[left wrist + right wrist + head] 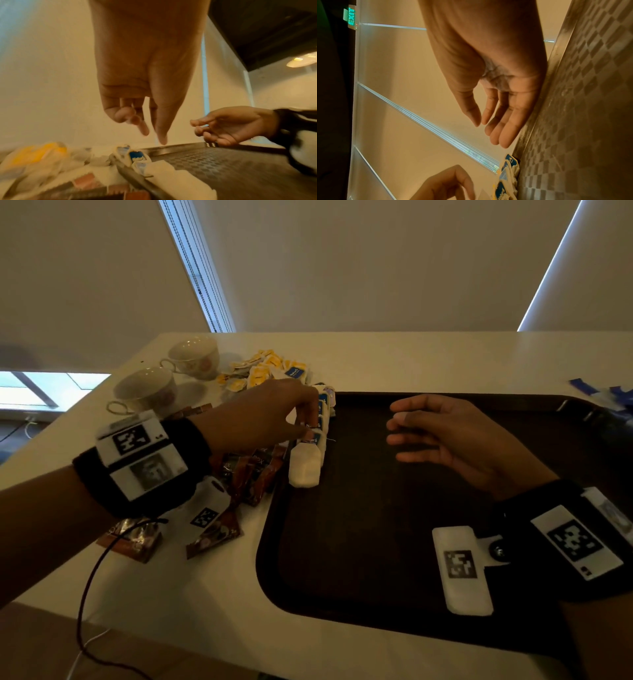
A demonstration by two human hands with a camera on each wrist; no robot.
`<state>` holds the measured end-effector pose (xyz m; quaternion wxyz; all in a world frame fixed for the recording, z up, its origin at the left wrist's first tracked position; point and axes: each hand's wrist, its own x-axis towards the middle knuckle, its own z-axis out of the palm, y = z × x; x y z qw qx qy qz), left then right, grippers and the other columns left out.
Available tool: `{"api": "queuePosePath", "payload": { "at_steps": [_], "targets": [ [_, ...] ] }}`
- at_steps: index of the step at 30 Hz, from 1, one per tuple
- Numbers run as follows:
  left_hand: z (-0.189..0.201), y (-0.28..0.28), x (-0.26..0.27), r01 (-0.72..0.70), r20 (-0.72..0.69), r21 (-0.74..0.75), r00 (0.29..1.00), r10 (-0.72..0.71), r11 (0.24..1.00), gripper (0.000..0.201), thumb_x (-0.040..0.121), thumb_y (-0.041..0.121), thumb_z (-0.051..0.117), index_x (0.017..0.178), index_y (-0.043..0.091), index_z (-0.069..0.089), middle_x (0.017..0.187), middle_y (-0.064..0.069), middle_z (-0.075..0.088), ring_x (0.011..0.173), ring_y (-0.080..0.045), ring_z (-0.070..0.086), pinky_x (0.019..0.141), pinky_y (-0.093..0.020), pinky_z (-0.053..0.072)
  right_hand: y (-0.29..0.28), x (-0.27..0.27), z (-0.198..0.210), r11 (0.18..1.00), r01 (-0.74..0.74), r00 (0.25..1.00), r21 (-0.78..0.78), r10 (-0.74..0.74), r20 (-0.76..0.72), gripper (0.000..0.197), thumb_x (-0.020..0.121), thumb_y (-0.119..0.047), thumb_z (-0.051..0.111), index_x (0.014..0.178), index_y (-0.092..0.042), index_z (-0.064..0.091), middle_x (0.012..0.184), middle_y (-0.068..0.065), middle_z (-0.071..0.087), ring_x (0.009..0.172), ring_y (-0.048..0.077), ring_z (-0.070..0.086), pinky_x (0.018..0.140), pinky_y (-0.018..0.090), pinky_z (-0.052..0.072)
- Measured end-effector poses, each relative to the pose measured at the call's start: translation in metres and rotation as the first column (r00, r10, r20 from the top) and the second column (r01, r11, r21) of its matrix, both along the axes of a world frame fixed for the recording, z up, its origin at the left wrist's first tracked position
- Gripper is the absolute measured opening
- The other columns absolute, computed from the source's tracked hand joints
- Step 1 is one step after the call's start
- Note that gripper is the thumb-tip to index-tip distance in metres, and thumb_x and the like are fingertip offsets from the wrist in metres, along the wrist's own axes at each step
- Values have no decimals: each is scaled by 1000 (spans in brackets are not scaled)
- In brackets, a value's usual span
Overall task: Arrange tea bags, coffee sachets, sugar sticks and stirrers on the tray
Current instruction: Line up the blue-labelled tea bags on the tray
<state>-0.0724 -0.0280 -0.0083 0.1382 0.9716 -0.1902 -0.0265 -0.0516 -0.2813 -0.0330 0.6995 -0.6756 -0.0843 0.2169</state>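
Along tray (pixel 376 542) left edge: row of tea bags (pixel 313 446) w/ left hand (pixel 260 419) fingers pinching one; right hand (pixel 455 436) relaxed, empty.

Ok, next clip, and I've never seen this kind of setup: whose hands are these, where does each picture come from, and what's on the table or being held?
No machine here: a person works bare-handed, with a camera on the head and one strapped to each wrist. The wide picture is the head view; the other two look along each hand from the wrist.

The left hand reaches down to a row of tea bags along the left edge of the dark tray; whether it grips one is unclear. The right hand hovers open above the tray, holding nothing.

Beside the tray on the table lie brown sachets, a pile of yellow packets and two cups.
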Motion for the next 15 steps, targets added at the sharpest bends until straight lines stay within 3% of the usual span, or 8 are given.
{"api": "queuePosePath", "payload": {
  "at_steps": [2, 4, 7, 9, 12, 15],
  "targets": [
    [4, -7, -11, 84, 0, 80, 996, -85, 993, 15, 82, 30, 68, 90, 29, 55, 91, 16, 50, 81, 9, 46, 63, -10, 36, -1, 1, -1, 1000, 5, 1000, 1, -5, 0, 13, 89, -13, 56, 99, -18, 62, 88, 3, 67, 77, 12, 68, 66, 29, 59],
    [2, -14, -24, 160, -92, 190, 985, -145, 969, 14, 85, 31, 65, 96, 30, 55, 96, 18, 44, 80, 13, 43, 63, -8, 35, -2, 3, -2, 1000, 5, 1000, -5, -5, -2, 13, 89, -13, 57, 100, -18, 62, 89, 3, 68, 80, 13, 68, 67, 30, 59],
    [-7, -19, -33, 195, -157, 347, 977, -148, 918, 24, 91, 30, 58, 114, 31, 53, 118, 12, 39, 80, 4, 39, 64, -10, 32, -2, 4, -2, 1000, 7, 1000, -8, -8, -4, 15, 88, -14, 58, 101, -18, 63, 89, 3, 69, 81, 14, 69, 67, 30, 59],
    [-11, -20, -33, 191, -164, 375, 977, -138, 907, 27, 92, 29, 56, 119, 29, 51, 127, 9, 40, 93, -1, 44, 73, -12, 35, -2, 4, -2, 1000, 10, 1000, -5, -10, -6, 14, 88, -13, 58, 101, -17, 63, 89, 3, 69, 80, 14, 70, 65, 29, 59],
    [-13, -21, -28, 182, -143, 366, 980, -138, 913, 29, 93, 27, 55, 121, 24, 53, 127, 5, 45, 113, -11, 50, 90, -24, 45, -2, 4, -1, 1000, 9, 1000, -6, -9, -9, 15, 88, -13, 57, 101, -17, 63, 89, 3, 69, 80, 14, 70, 63, 28, 58],
    [-15, -20, -23, 170, -139, 357, 982, -128, 918, 26, 92, 26, 56, 118, 23, 56, 126, 5, 49, 116, -11, 49, 91, -22, 38, -1, 4, 0, 1000, 10, 1000, -6, -10, -10, 14, 88, -13, 57, 101, -17, 63, 88, 4, 68, 79, 13, 69, 62, 28, 58]
  ]
}}
